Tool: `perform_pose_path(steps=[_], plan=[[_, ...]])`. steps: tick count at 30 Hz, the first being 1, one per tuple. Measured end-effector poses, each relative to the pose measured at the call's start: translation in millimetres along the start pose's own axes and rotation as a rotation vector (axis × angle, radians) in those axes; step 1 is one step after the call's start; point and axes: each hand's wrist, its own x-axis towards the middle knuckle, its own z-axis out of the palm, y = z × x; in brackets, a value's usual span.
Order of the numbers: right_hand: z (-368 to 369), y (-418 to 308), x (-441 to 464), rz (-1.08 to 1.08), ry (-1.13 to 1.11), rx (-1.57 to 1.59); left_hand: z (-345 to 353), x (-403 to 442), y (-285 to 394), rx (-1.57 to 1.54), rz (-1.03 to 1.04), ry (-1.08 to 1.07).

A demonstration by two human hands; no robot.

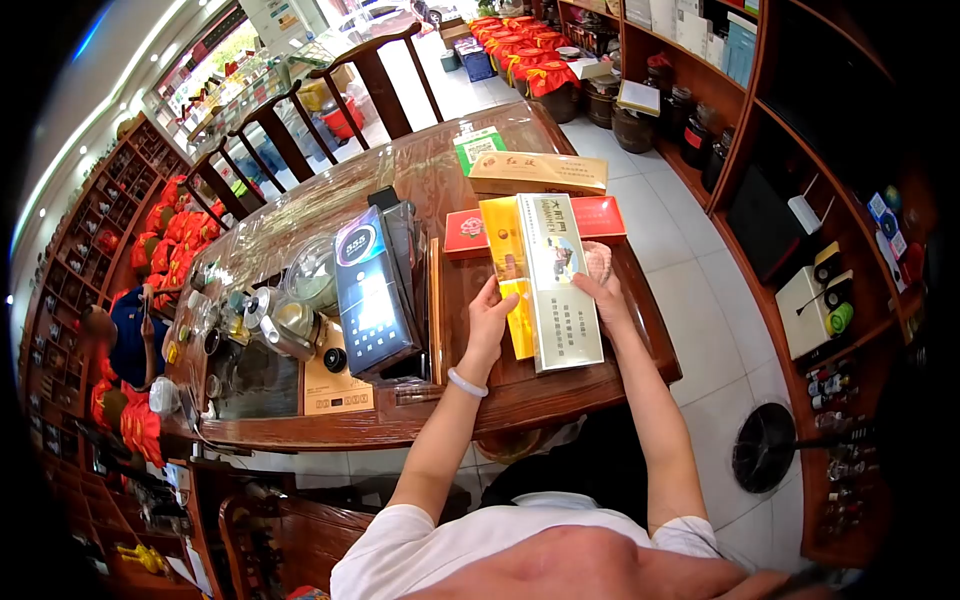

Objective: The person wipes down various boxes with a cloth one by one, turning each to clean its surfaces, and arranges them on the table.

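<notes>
Our left hand point(488, 322) pinches a yellow carton point(507, 248), our right hand point(606, 301) a 大前门 carton point(562, 325), 555 box point(370, 295) left of both

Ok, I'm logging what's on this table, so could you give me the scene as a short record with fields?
Left hand: gripping the yellow carton at its edge
Left wrist: pale bracelet around it
Right hand: gripping the silvery-white Daqianmen carton, thumb on its face
Overlap: Daqianmen carton partly covers the yellow one
Beyond: red carton, then gold carton
Left of the cartons: dark 555 box, kettle
Surface: polished wooden table
</notes>
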Motion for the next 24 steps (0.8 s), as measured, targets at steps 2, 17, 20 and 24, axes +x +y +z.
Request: perform_pose_path(steps=[2, 17, 20, 24], plan=[[-2, 1, 0, -0.004, 0.020, -0.005, 7, -3, -4, 0.044, 0.032, -0.025], [-4, -1, -2, -0.050, 0.083, -0.080, 33, -22, -2, -0.021, -0.085, -0.155], [0, 2, -3, -0.105, 0.151, -0.124, 27, -18, 9, 0.005, -0.077, -0.150], [-4, 4, -2, -0.148, 0.383, -0.201, 21, -18, 22, 0.100, -0.097, -0.225]])
